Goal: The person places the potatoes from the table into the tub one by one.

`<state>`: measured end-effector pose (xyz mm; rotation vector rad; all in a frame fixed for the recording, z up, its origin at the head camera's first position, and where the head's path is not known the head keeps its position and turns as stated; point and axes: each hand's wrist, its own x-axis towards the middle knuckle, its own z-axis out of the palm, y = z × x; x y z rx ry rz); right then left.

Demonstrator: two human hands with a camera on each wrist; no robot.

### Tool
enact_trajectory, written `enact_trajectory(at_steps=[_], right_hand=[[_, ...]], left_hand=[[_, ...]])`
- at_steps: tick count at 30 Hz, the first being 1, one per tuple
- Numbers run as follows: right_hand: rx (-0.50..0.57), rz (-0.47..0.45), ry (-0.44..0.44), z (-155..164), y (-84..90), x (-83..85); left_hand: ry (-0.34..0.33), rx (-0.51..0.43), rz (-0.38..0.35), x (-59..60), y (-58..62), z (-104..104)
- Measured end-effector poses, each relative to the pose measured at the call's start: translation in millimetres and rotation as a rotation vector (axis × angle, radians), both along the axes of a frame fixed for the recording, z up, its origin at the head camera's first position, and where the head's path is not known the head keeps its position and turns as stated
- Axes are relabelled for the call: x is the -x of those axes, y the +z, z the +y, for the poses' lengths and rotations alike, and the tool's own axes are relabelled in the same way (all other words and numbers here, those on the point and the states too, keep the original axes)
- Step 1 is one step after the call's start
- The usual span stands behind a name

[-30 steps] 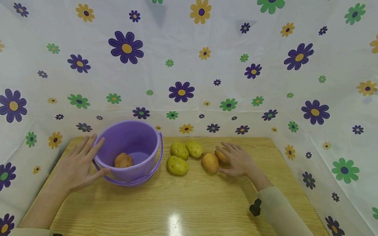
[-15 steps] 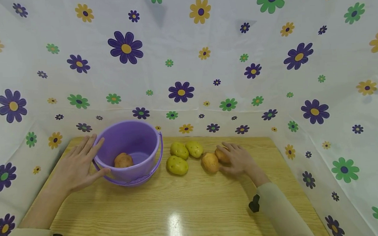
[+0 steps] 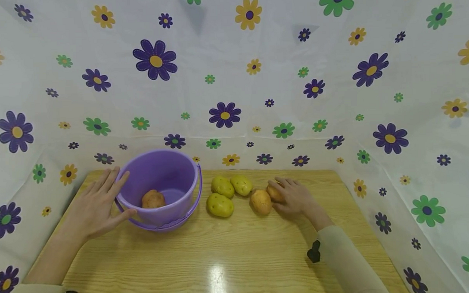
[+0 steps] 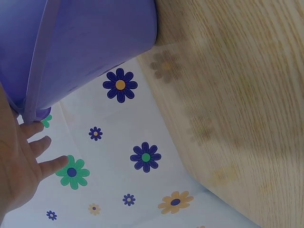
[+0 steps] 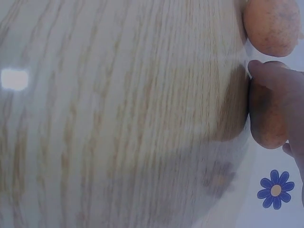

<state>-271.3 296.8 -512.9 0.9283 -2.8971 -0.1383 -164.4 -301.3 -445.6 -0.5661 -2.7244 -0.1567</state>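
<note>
A purple bucket (image 3: 181, 176) stands at the table's left with one brown potato (image 3: 152, 199) inside. My left hand (image 3: 94, 205) rests flat against the bucket's left wall, fingers straight; the left wrist view shows the bucket (image 4: 95, 42) above those fingers (image 4: 45, 166). Right of the bucket lie three yellow potatoes (image 3: 222, 186) (image 3: 241, 184) (image 3: 219, 204) and a brown potato (image 3: 261, 201). My right hand (image 3: 286, 196) curls over a second brown potato (image 3: 273, 191) that sits on the table. In the right wrist view my thumb (image 5: 270, 73) lies on that potato (image 5: 266, 121), with the other brown potato (image 5: 271, 26) beside it.
The wooden table (image 3: 223, 259) is bare wood in front of the potatoes. Flowered white cloth (image 3: 224, 78) walls in the back and both sides. The bucket's handle (image 3: 163, 224) hangs down at its front.
My right hand has drawn in slightly and its fingers have closed more over the right brown potato. The left hand, the bucket and the other potatoes have not moved.
</note>
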Motion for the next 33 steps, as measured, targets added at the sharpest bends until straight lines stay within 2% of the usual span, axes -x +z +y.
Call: enact_trajectory(at_steps=[22,33], right_hand=[[-0.028,0.039,0.028,-0.8,-3.1,0.8],[0.026,0.038,0.024,0.6,-1.2,1.1]], left_hand=[[0.004,-0.016,-0.014,-2.3,-2.2,1.2],[0.004,-0.009,-0.010,-2.1,-0.6,1.1]])
